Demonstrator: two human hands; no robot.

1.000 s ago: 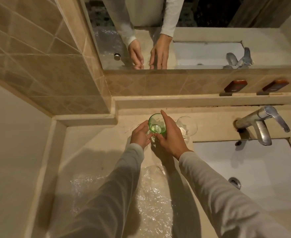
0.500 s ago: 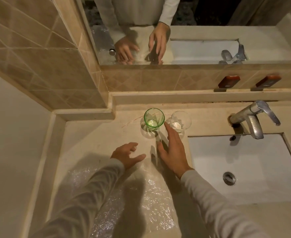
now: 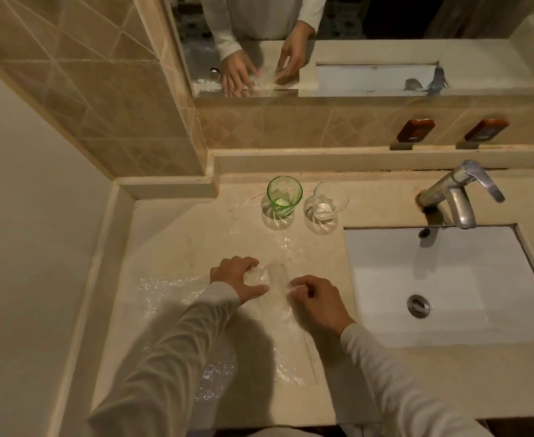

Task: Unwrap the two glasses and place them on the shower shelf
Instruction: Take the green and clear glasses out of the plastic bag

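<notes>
Glossy glass tumblers (image 3: 284, 197), crinkly clear plastic wrap (image 3: 278, 298), polished stone counter (image 3: 177, 234).

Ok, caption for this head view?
Left hand and right hand grip clear plastic wrap; green glass tumbler and clear glass tumbler stand upright behind.

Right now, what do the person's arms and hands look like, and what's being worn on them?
Both arms wear long, pale off-white sleeves: the left sleeve and right sleeve are soft, wrinkled fabric ending in snug cuffs at the wrists. The left hand and right hand are bare: no gloves, and no ring or watch shows.
</notes>
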